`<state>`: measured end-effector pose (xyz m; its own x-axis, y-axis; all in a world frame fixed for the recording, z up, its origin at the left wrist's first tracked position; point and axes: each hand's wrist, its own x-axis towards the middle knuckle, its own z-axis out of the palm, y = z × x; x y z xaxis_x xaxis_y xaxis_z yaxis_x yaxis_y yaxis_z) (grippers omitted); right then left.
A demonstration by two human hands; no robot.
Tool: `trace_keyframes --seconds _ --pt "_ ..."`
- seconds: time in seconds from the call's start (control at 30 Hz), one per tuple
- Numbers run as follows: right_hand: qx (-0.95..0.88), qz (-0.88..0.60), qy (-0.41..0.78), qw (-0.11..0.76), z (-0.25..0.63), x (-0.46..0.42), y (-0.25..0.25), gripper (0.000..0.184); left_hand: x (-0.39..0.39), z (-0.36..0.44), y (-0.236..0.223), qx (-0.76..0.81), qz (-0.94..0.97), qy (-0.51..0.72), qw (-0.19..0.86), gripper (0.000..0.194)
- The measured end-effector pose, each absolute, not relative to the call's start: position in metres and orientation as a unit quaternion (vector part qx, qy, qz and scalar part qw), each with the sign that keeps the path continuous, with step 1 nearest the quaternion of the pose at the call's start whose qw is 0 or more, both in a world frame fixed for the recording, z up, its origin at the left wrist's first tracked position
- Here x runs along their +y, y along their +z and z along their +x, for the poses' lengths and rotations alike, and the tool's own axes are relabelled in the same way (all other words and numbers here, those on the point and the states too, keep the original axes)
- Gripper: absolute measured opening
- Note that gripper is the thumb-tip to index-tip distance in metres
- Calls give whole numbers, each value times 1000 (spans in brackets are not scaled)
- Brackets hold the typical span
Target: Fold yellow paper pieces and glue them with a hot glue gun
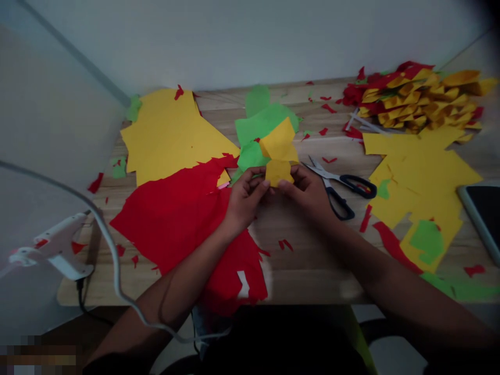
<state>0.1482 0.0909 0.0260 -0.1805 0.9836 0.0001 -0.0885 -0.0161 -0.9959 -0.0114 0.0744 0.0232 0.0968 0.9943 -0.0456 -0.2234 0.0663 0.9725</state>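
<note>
Between my two hands is a small yellow paper piece (277, 172), roughly square. My left hand (249, 195) pinches its left edge with thumb and fingers. On the opposite edge my right hand (308, 190) grips it the same way. Just beyond it lie yellow paper petals (279, 140) and green paper pieces (265, 122). Scissors (332, 182) with dark handles lie with blades parted, beside my right hand. A large red sheet (175, 219), which looks like felt or paper, spreads under and left of my left forearm.
Large yellow sheets lie at the left (164, 135) and right (417, 177). A heap of folded yellow and red pieces (422, 99) sits at the back right. A white glue gun (58, 247) is at the left edge, near a grey cable (113, 250). A dark-screened device (484, 208) lies far right.
</note>
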Motion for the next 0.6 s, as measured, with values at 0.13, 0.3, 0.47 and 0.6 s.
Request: trace_keyframes --seconds 0.13,0.3,0.47,0.6 --pt "-528 -449 560 454 147 91 23 34 73 -10 21 421 474 513 579 40" --pt "-514 -464 586 421 149 93 22 24 68 -11 22 440 528 509 518 35" --pt "-513 -469 590 410 151 93 25 25 66 -16 22 443 640 454 434 36" --pt "-505 -474 587 419 152 93 26 31 68 -19 21 421 651 437 457 34"
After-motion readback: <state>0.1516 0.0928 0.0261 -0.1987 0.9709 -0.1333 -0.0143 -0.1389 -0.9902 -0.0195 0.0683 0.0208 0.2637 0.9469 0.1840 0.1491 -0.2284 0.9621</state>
